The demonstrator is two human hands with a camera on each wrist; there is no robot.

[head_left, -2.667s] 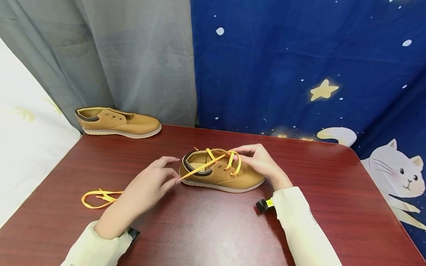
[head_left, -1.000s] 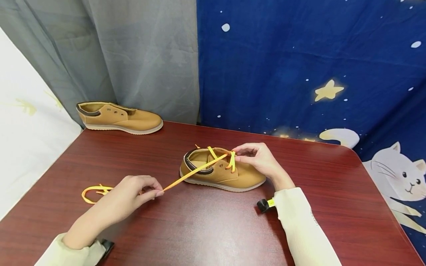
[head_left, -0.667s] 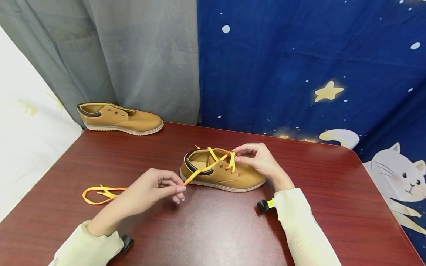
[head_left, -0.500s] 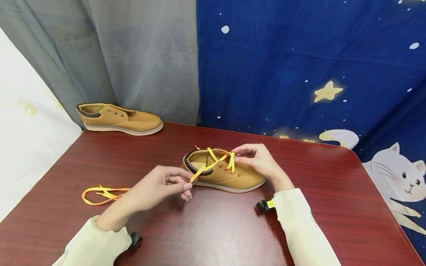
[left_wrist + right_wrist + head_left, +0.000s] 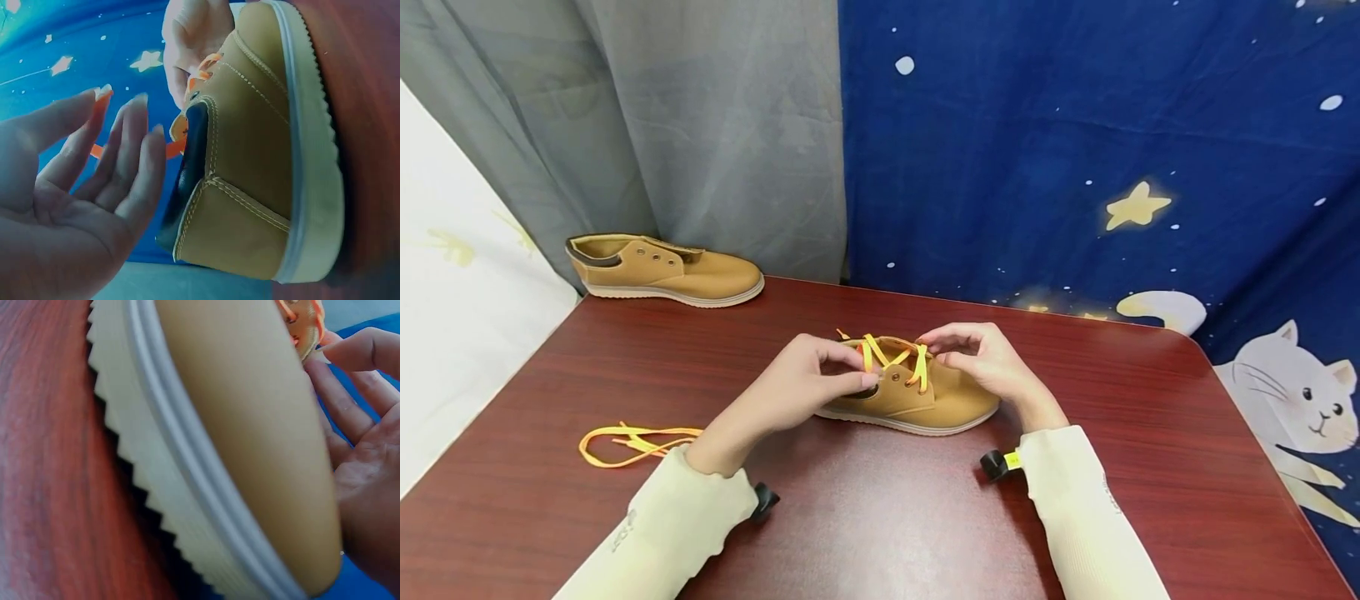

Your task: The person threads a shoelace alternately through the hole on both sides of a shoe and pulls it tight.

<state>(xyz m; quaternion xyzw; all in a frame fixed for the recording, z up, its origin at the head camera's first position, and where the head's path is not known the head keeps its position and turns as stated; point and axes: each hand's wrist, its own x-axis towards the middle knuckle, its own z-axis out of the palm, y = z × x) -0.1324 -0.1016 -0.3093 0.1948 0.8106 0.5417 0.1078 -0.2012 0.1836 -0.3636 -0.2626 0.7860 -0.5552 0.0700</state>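
Observation:
A tan lace-up shoe (image 5: 940,400) stands on the table, toe to the right, with a yellow-orange shoelace (image 5: 921,367) threaded through its front eyelets. At the shoe's opening, my left hand (image 5: 808,379) pinches a free length of that lace between thumb and forefinger. The left wrist view shows the orange lace (image 5: 100,103) between those fingertips, the other fingers of the left hand (image 5: 94,181) spread loosely. My right hand (image 5: 988,358) holds the shoe's tongue area from the toe side. In the right wrist view, thumb and finger of the right hand (image 5: 362,425) meet at the edge of the tongue (image 5: 306,331).
A second tan shoe (image 5: 677,275), without a lace, stands at the table's back left corner. Another yellow-orange lace (image 5: 632,442) lies looped left of my left forearm. Grey and blue curtains (image 5: 985,150) hang behind the reddish-brown table (image 5: 887,517).
My left hand first drew the lace out toward the lower left, then came back right and up to the shoe's opening, and the lace went slack. The right hand has stayed in place.

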